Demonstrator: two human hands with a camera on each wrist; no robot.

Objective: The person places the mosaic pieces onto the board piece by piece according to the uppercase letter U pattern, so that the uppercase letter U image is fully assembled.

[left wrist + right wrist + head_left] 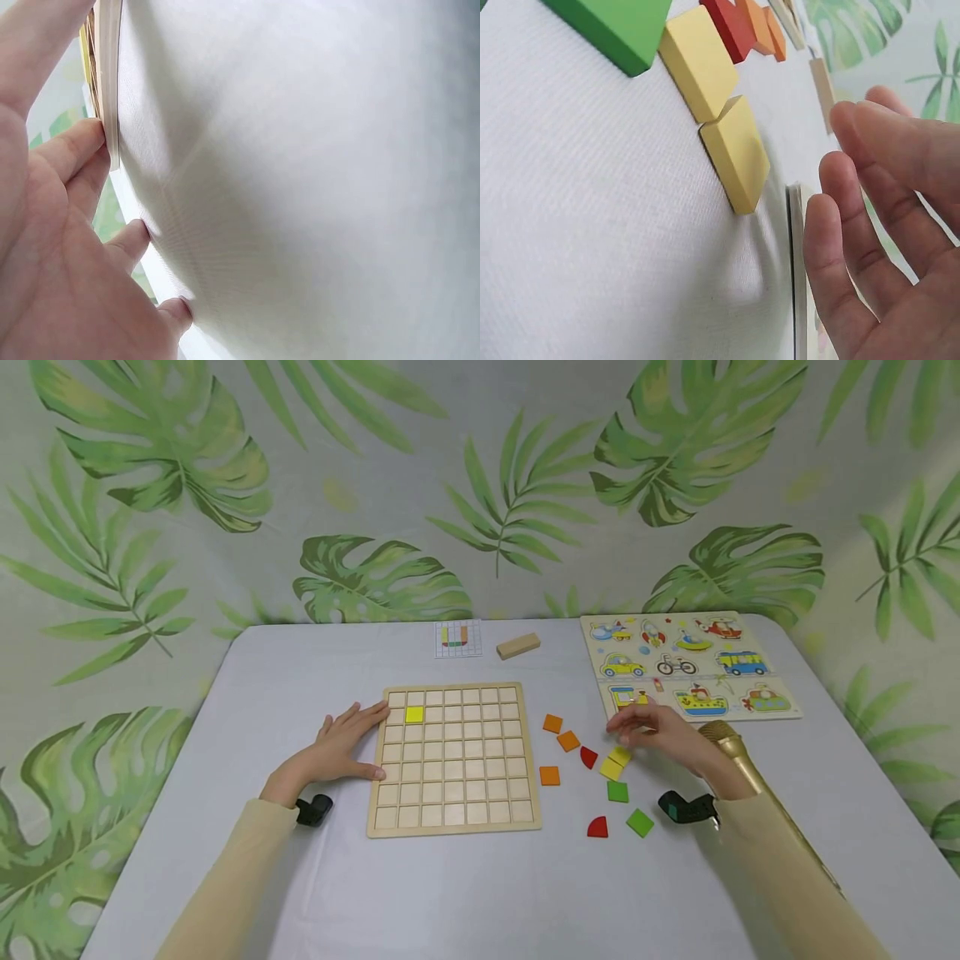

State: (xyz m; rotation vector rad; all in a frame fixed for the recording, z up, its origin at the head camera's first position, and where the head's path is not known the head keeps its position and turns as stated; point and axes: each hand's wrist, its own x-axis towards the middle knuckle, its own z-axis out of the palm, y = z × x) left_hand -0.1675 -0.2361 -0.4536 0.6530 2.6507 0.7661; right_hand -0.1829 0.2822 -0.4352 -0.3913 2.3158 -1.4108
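A wooden grid board (453, 770) lies on the table with one yellow square tile (414, 715) in a cell near its upper left. My left hand (336, 753) rests at the board's left edge, fingers spread and thumb touching the frame. In the left wrist view, fingertips (88, 136) meet the board's side while other fingers press on the cloth. My right hand (660, 737) hovers just past two loose yellow tiles (739, 154), its fingers loosely bent with nothing between them. Around these lie green tiles (618, 792), red quarter-round pieces (588, 757) and orange squares (550, 775).
A pattern card (458, 639) and a plain wooden block (518, 646) lie behind the board. At the back right is a vehicle puzzle board (647, 685), its near edge by my right hand. A gold microphone (765, 789) lies beneath my right forearm.
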